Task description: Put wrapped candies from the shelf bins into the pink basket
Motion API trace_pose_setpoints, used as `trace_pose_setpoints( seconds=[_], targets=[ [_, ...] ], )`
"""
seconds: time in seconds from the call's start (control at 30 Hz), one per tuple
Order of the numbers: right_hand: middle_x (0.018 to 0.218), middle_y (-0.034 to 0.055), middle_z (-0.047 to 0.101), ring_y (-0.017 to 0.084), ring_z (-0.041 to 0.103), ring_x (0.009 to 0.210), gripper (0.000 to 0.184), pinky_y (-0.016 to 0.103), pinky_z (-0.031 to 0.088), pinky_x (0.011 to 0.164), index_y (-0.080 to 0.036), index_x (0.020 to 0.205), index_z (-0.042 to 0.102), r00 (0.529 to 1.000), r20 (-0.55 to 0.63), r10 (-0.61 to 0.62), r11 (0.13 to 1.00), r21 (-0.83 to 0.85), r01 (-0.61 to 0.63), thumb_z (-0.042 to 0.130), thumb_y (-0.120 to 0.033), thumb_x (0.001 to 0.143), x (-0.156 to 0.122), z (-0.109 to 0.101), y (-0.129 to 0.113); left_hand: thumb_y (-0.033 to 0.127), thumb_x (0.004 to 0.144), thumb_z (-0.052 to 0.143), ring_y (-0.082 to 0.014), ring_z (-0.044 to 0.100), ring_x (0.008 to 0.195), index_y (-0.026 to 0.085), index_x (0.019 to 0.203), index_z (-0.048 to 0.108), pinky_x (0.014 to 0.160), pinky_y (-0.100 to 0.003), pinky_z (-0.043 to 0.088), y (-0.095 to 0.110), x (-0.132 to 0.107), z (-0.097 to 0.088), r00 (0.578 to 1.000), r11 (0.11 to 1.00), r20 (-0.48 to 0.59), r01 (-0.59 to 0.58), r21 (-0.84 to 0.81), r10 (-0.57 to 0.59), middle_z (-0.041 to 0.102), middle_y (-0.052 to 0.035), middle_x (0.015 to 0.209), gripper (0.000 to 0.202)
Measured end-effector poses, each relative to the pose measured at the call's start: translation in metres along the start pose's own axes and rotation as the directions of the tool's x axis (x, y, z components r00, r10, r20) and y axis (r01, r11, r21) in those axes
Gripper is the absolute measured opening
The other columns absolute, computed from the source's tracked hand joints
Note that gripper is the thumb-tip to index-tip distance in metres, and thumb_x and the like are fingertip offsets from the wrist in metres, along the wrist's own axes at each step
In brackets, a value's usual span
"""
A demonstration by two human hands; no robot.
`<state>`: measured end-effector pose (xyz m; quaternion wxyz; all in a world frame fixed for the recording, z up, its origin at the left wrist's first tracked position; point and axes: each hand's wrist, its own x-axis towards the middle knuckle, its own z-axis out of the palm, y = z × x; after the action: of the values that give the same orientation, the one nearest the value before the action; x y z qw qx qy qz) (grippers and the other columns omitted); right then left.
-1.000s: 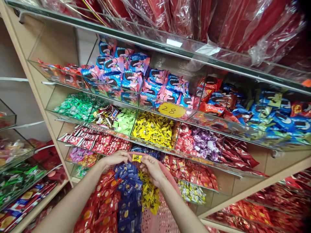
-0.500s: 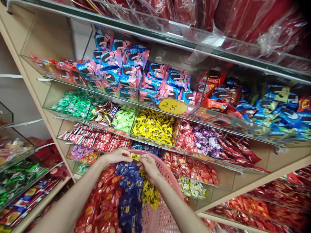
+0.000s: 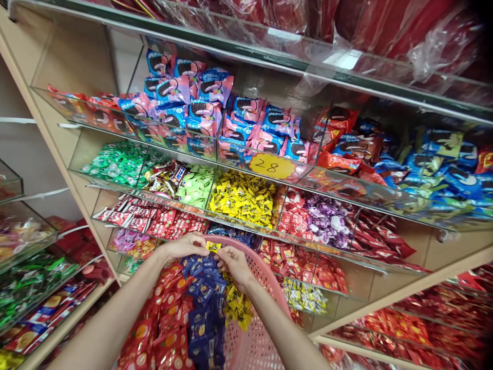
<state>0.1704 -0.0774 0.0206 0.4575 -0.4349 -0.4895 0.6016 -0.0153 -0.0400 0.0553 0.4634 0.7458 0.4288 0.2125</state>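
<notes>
Between my two hands, over the far rim of a pink basket (image 3: 265,267), is a small yellow wrapped candy (image 3: 213,246). My left hand (image 3: 188,245) pinches its left end, and my right hand (image 3: 233,261) has the right end between thumb and fingers. Below them, the basket holds red packets (image 3: 169,318) on the left, dark blue packets (image 3: 206,308) in the middle and more yellow candies (image 3: 238,306) at the right. My forearms hide parts of the basket's sides.
A slanted shelf unit with clear dividers faces me. Yellow candies fill a bin (image 3: 242,200) just beyond my hands, below a yellow price tag (image 3: 273,165) reading 28. Blue-pink cookie packs (image 3: 208,113) stack above; green candies (image 3: 117,159) lie left, purple ones (image 3: 327,218) right.
The view has shifted very slightly. Both hands stay in place, still pinching the yellow candy at its ends.
</notes>
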Motion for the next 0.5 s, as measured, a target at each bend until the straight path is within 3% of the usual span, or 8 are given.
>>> trace_pose_setpoints(
  seconds=[0.23,0.5],
  targets=[
    [0.062,-0.0001,0.060,0.008,0.049,0.049,0.031,0.019,0.034,0.044,-0.016,0.068,0.055,0.996,0.050,-0.067,0.989,-0.128,0.073,0.057,-0.046,0.067,0.0017,-0.0056,-0.0023,0.041,0.060,0.062,-0.0167,0.038,0.100,0.019,0.057,0.057,0.082,-0.021,0.029,-0.0037,0.0028,-0.0017,1.000,0.999,0.017,0.021,0.041,-0.022,0.049,0.0025,0.066,0.023],
    [0.055,-0.0028,0.055,0.007,0.047,0.046,0.031,0.019,0.035,0.045,-0.016,0.068,0.056,0.991,0.102,-0.083,0.967,-0.232,0.105,0.054,-0.047,0.069,0.0011,-0.0101,-0.0037,0.047,0.059,0.061,-0.0175,0.040,0.098,0.019,0.060,0.061,0.083,-0.022,0.030,-0.0021,0.0039,-0.0045,0.996,0.995,0.076,0.035,0.097,-0.042,0.052,0.0023,0.068,0.027]
  ],
)
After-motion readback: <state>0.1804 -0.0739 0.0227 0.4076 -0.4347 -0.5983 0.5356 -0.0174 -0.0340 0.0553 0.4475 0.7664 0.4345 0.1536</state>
